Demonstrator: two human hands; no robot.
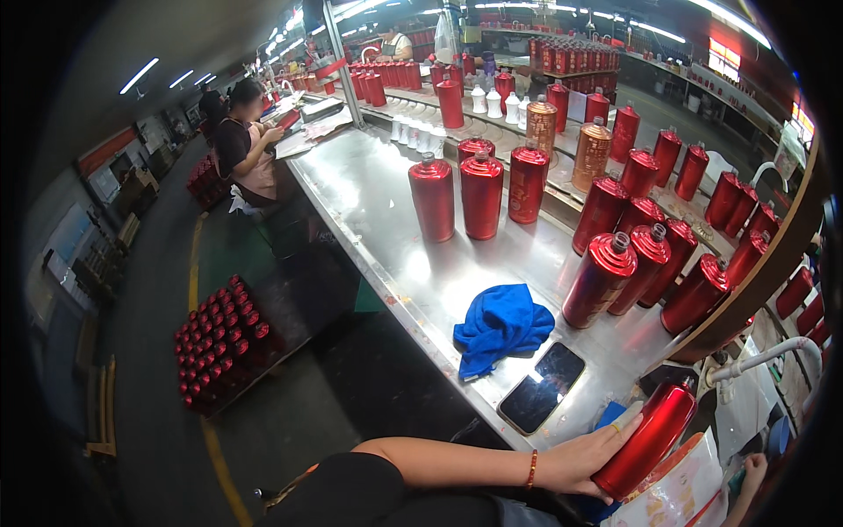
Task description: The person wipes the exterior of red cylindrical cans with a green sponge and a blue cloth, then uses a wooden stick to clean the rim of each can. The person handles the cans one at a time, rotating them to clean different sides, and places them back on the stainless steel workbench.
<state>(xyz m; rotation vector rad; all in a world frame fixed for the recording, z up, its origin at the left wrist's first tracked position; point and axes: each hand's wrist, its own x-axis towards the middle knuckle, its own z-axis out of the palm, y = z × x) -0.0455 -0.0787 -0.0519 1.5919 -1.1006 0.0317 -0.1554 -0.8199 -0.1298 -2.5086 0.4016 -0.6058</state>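
Workshop, long, dim at left, with ceiling tubes (139, 75) alight and a yellow floor line (213, 443) along the aisle. Across the middle, one steel bench (373, 224), bright with reflections.

Left hand (584, 458): beaded bracelet at wrist, fingers curled around the body of one glossy red bottle (645, 443); at lower right, tilted, neck toward upper right, above a printed white sheet (694, 483).

Second hand (751, 474): small, partly visible near the lower right rim; whether the person's own right or another's, cannot tell; grip likewise.

Between held bottle and bench's far end: black phone (542, 386), flat, near the left hand; crumpled blue cloth (505, 325), just beyond the phone.

Standing farther back: small group of red bottles (432, 200). To the right, a crowded red cluster (600, 281), partly screened by a brown board (757, 281); white bent pipe (764, 362) below. Behind, copper-coloured bottles (593, 154) and white bottle-shaped pieces (494, 105).

Left of bench: co-worker (255, 158) in apron, object in hands; on a low platform, densely packed red-topped bottles (224, 342).
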